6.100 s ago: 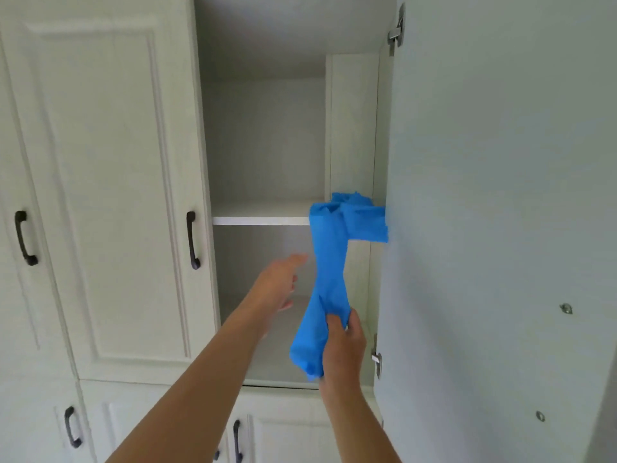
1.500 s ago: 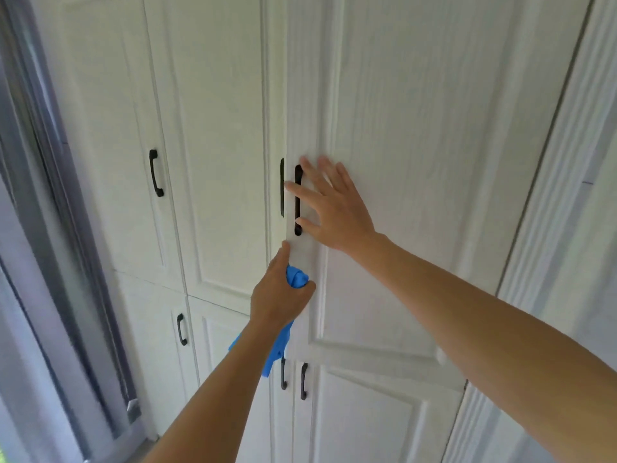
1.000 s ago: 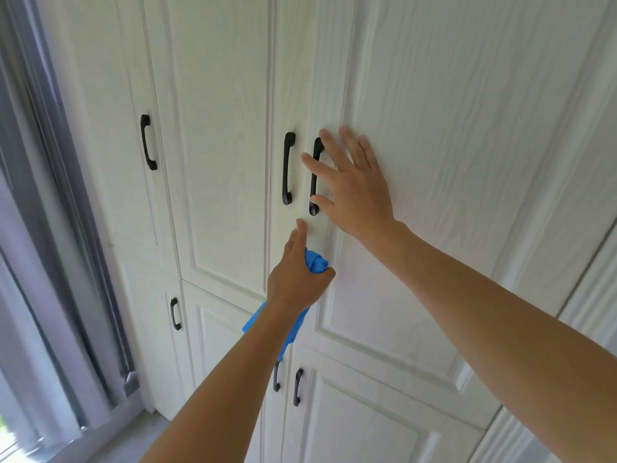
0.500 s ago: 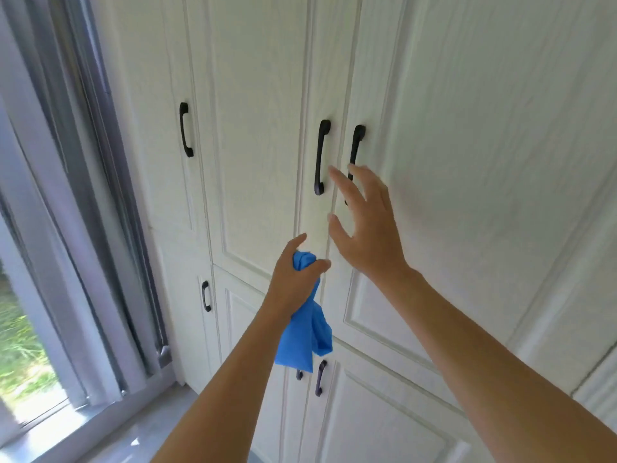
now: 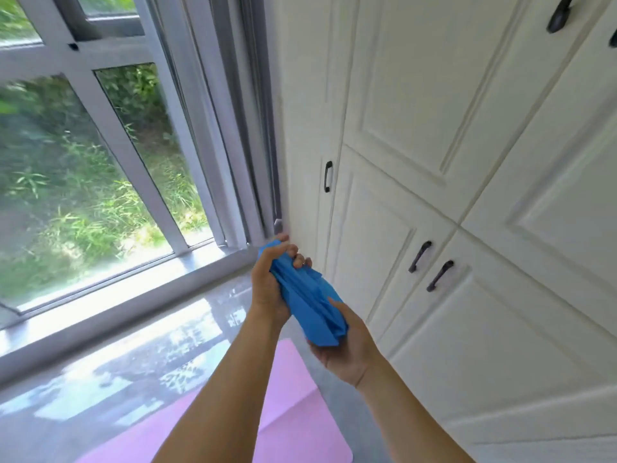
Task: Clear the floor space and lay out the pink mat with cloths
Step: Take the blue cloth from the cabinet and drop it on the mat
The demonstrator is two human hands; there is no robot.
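Note:
A bunched blue cloth (image 5: 305, 297) is held between both hands in mid-air, in front of the cabinet. My left hand (image 5: 270, 285) grips its upper end with the fingers curled over it. My right hand (image 5: 347, 349) holds its lower end from underneath. Below my arms the pink mat (image 5: 293, 426) lies flat on the glossy grey floor (image 5: 140, 359), partly hidden by my left forearm.
White cabinet doors (image 5: 467, 228) with black handles (image 5: 420, 256) fill the right side, all closed. A large window (image 5: 100, 155) with a grey frame and a low sill (image 5: 100, 295) takes up the left. Grey curtain folds (image 5: 247, 128) hang beside the cabinet.
My view has swung down and left from the cabinet doors to the floor. My right hand left the door and took the cloth's lower end; both hands dropped lower. The mat has come into sight.

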